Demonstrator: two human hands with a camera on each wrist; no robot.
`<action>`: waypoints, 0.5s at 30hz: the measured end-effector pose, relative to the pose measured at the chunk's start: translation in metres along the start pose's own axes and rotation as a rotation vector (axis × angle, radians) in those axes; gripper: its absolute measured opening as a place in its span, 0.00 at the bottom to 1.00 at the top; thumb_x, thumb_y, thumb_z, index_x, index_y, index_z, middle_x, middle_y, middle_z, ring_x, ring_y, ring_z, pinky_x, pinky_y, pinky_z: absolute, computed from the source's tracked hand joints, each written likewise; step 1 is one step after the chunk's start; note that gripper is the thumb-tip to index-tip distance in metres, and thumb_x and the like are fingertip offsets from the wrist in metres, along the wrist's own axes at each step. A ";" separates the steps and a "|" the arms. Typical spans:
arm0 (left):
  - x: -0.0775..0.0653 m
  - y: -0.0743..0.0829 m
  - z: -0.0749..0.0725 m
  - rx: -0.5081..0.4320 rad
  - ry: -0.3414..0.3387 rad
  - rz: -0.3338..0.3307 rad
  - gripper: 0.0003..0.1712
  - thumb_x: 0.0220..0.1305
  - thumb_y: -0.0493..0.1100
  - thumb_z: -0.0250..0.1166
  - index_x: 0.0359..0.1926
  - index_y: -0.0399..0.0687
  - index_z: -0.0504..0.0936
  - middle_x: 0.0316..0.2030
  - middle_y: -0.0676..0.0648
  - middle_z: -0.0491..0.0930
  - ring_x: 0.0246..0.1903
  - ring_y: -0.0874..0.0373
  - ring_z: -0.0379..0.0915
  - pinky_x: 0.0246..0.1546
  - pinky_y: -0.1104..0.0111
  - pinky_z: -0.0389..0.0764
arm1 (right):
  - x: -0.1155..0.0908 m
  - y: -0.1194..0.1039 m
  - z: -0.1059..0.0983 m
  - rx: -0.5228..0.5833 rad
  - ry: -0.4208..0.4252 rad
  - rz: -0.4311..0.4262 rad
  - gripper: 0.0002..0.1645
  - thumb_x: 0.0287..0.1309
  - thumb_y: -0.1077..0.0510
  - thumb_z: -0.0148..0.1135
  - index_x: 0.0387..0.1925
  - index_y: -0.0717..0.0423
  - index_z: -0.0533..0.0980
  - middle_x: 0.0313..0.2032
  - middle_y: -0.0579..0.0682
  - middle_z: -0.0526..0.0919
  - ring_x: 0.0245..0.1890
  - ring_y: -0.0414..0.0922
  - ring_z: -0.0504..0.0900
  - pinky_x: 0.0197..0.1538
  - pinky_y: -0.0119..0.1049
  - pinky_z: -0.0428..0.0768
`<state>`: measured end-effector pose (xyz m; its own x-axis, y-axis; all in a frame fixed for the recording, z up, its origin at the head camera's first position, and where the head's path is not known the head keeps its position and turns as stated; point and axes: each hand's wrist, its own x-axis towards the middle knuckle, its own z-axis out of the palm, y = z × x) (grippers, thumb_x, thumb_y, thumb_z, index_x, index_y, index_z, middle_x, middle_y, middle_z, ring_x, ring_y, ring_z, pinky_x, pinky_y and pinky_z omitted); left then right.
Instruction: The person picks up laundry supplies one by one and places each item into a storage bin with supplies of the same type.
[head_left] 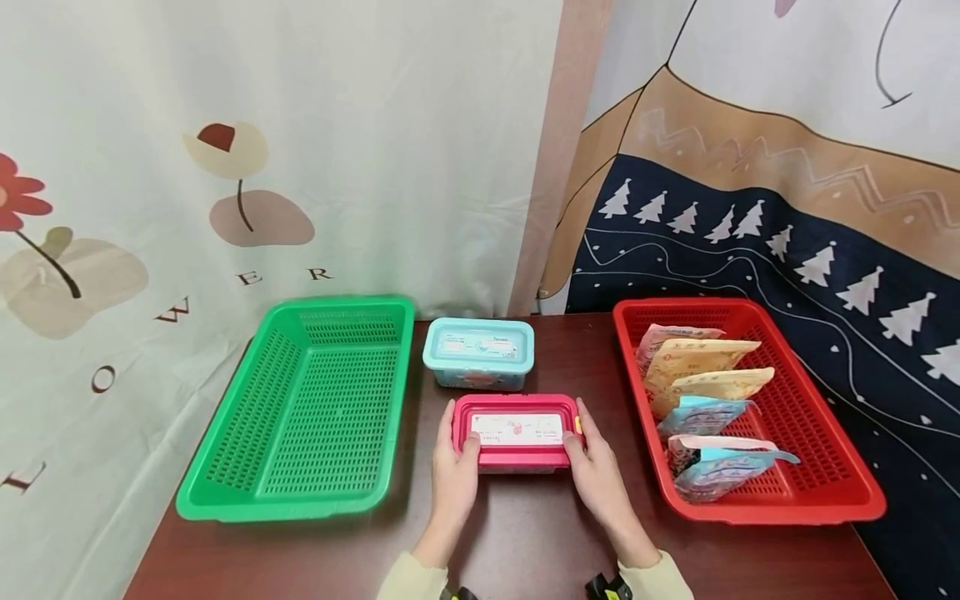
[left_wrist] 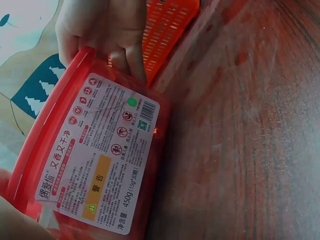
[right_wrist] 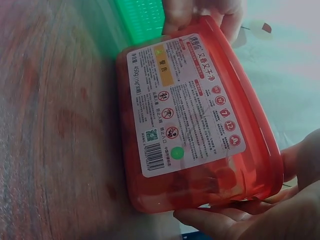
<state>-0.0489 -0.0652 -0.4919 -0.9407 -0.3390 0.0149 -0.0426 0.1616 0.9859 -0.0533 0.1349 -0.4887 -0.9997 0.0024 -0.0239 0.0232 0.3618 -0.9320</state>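
Observation:
A pink lidded plastic box (head_left: pixel 517 457), with a white label on its lid, is held level between both hands in the middle of the table. My left hand (head_left: pixel 455 479) grips its left end, thumb on the lid. At the other end my right hand (head_left: pixel 597 475) grips the box the same way, its thumb by a yellow tab. Both wrist views show the long side of the box (left_wrist: pixel 95 155) with a printed label, close to the tabletop. Just behind it stands a light blue lidded box (head_left: pixel 480 354).
On the left lies a green perforated basket (head_left: pixel 292 506) with nothing in it. To the right, a red basket (head_left: pixel 840 467) holds several upright packets (head_left: pixel 697 358) in yellow, blue and pink along its left side. Printed curtains (head_left: pixel 420 167) hang behind the dark wooden table (head_left: pixel 525 533).

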 end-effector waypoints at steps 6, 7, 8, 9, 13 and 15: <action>-0.004 0.016 -0.009 -0.005 0.002 0.041 0.38 0.68 0.26 0.59 0.77 0.37 0.62 0.74 0.37 0.66 0.73 0.41 0.61 0.70 0.48 0.66 | -0.006 -0.011 -0.001 -0.009 -0.018 0.011 0.39 0.76 0.62 0.52 0.81 0.60 0.51 0.79 0.61 0.57 0.78 0.59 0.57 0.74 0.57 0.61; -0.004 0.019 -0.012 -0.003 0.004 0.054 0.38 0.68 0.27 0.60 0.77 0.38 0.62 0.73 0.37 0.67 0.73 0.41 0.61 0.69 0.48 0.67 | -0.007 -0.014 -0.002 -0.009 -0.020 0.009 0.39 0.76 0.61 0.52 0.82 0.59 0.51 0.79 0.60 0.56 0.78 0.59 0.57 0.73 0.56 0.61; -0.005 0.023 -0.014 -0.001 0.005 0.064 0.38 0.68 0.27 0.60 0.77 0.39 0.62 0.73 0.38 0.67 0.72 0.41 0.62 0.69 0.48 0.67 | -0.007 -0.017 -0.002 -0.007 -0.021 0.002 0.40 0.76 0.61 0.52 0.82 0.59 0.50 0.79 0.60 0.56 0.78 0.59 0.57 0.73 0.56 0.62; -0.005 0.026 -0.017 0.003 0.003 0.070 0.38 0.68 0.28 0.61 0.78 0.40 0.62 0.73 0.39 0.67 0.72 0.42 0.63 0.68 0.49 0.69 | -0.008 -0.020 -0.003 -0.008 -0.022 -0.003 0.40 0.76 0.61 0.52 0.82 0.58 0.50 0.79 0.59 0.56 0.78 0.58 0.57 0.73 0.56 0.62; -0.005 0.039 -0.027 0.005 0.002 0.088 0.39 0.69 0.30 0.62 0.78 0.43 0.62 0.73 0.42 0.68 0.70 0.45 0.66 0.67 0.50 0.71 | -0.010 -0.034 -0.005 0.000 -0.022 -0.027 0.40 0.75 0.61 0.54 0.82 0.56 0.51 0.79 0.58 0.58 0.75 0.57 0.63 0.71 0.54 0.66; -0.005 0.045 -0.032 0.003 -0.003 0.091 0.39 0.70 0.31 0.61 0.79 0.45 0.62 0.73 0.42 0.68 0.70 0.46 0.66 0.67 0.51 0.71 | -0.011 -0.041 -0.005 0.008 -0.025 -0.030 0.41 0.75 0.61 0.54 0.82 0.55 0.51 0.78 0.57 0.59 0.73 0.55 0.66 0.69 0.53 0.69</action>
<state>-0.0352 -0.0855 -0.4422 -0.9416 -0.3203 0.1037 0.0417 0.1946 0.9800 -0.0430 0.1248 -0.4487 -0.9995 -0.0321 -0.0047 -0.0069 0.3534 -0.9354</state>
